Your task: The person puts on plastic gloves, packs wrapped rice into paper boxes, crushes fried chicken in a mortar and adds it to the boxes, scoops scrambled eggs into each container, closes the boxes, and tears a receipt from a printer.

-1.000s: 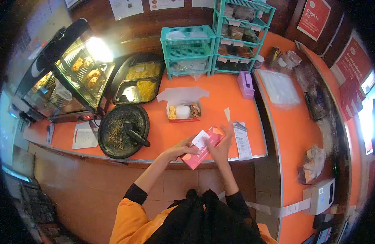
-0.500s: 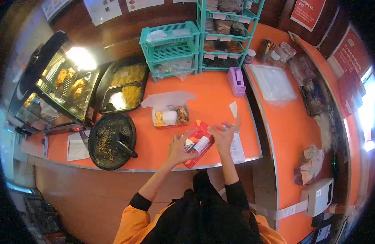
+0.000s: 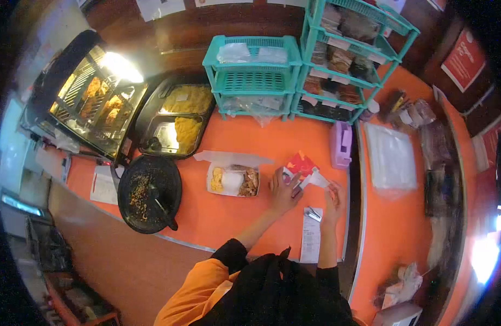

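Observation:
My left hand (image 3: 284,191) lies over the lower part of a red printed card or packet (image 3: 301,162), its fingers spread and pressing down. Close by on the right, my right hand (image 3: 333,204) pinches a small white paper slip (image 3: 317,179) by its right end. The slip's other end reaches the red piece. Below the hands a long receipt (image 3: 310,239) lies flat, with a small metallic object (image 3: 313,213), perhaps a stapler, on its top end. Left of my left hand stands an open food box (image 3: 209,185) holding rice, yellow pieces and brown meat; its lid is folded back.
At left are a round black mortar (image 3: 177,190), a black food tray (image 3: 132,133) and a lit glass display case (image 3: 133,117). Green baskets (image 3: 253,81) and a stacked rack (image 3: 337,84) stand behind. A purple tape dispenser (image 3: 341,144) and clear plastic bags (image 3: 391,157) are right.
The red piece and both hands have shifted right. My right hand has let go of the red piece and now holds the white slip. The view has also moved.

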`<control>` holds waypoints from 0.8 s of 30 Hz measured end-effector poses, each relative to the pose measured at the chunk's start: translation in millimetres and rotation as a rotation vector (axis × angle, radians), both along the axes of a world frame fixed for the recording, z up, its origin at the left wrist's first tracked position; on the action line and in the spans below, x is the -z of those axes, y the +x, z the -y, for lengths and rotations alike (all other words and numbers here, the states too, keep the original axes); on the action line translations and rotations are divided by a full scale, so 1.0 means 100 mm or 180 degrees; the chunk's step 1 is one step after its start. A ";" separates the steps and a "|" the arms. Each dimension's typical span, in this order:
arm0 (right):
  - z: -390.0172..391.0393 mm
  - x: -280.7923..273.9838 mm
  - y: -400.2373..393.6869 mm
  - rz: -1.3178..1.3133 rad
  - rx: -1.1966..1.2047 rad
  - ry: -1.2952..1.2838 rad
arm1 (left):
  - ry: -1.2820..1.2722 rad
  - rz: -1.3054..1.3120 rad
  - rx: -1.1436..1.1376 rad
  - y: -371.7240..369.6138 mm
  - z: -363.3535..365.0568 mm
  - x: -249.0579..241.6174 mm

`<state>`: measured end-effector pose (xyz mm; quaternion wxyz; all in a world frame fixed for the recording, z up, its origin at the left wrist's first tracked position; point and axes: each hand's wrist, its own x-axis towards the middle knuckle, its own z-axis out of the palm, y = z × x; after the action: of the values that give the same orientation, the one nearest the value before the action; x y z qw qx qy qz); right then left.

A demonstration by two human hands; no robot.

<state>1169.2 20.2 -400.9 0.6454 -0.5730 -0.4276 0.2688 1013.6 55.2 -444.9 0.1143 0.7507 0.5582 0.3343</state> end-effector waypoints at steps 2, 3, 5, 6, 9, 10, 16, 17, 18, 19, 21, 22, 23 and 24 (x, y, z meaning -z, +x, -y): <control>-0.06 0.13 -0.08 -0.0072 -0.0133 0.0007 | -0.0051 0.0416 0.0048 -0.23 0.03 0.18; -0.06 0.17 -0.22 -0.0256 -0.0487 -0.0093 | -0.0062 0.0846 0.0137 -0.39 0.09 0.26; -0.03 0.33 -0.53 -0.0528 -0.1203 -0.0428 | 0.0181 0.0537 -0.0389 -0.85 0.42 0.36; 0.01 0.44 -0.71 -0.0614 -0.1559 -0.0664 | 0.0146 0.0473 -0.0733 -1.10 0.61 0.43; 0.24 0.33 -1.25 -0.0446 -0.2340 -0.1613 | 0.0267 0.1425 -0.1021 -1.90 0.96 0.41; 0.32 0.41 -1.42 -0.0664 -0.2579 -0.1534 | 0.0260 0.1427 -0.1027 -2.11 1.00 0.30; 0.31 0.87 -1.82 -0.0255 -0.2864 -0.1141 | -0.0434 0.0743 0.0406 -2.46 0.53 -0.23; 0.30 0.94 -1.83 -0.0116 -0.2833 -0.1241 | -0.0413 0.0742 0.0592 -2.45 0.41 -0.14; 0.28 0.94 -1.86 -0.0100 -0.2821 -0.1232 | -0.0393 0.0744 0.0780 -2.44 0.30 -0.01; 0.27 0.94 -1.88 0.0063 -0.2654 -0.1195 | -0.0382 0.0760 0.0793 -2.45 0.20 0.15; 0.24 0.88 -1.91 0.0245 -0.2468 -0.1169 | -0.0892 0.0452 0.0994 -2.44 0.04 0.36; 0.23 0.82 -1.91 0.0476 -0.2339 -0.1009 | -0.0896 0.0469 0.1018 -2.42 0.03 0.38; 0.23 0.77 -1.92 0.0701 -0.2203 -0.0854 | -0.0750 0.0632 0.0920 -2.41 0.03 0.40; 0.22 0.72 -1.92 0.0711 -0.2180 -0.0868 | -0.0602 0.0797 0.0814 -2.40 0.03 0.42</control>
<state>977.4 -1.4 -473.2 0.3855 -0.5033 -0.6222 0.4593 773.4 52.0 -486.7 0.2943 0.7540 0.4686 0.3539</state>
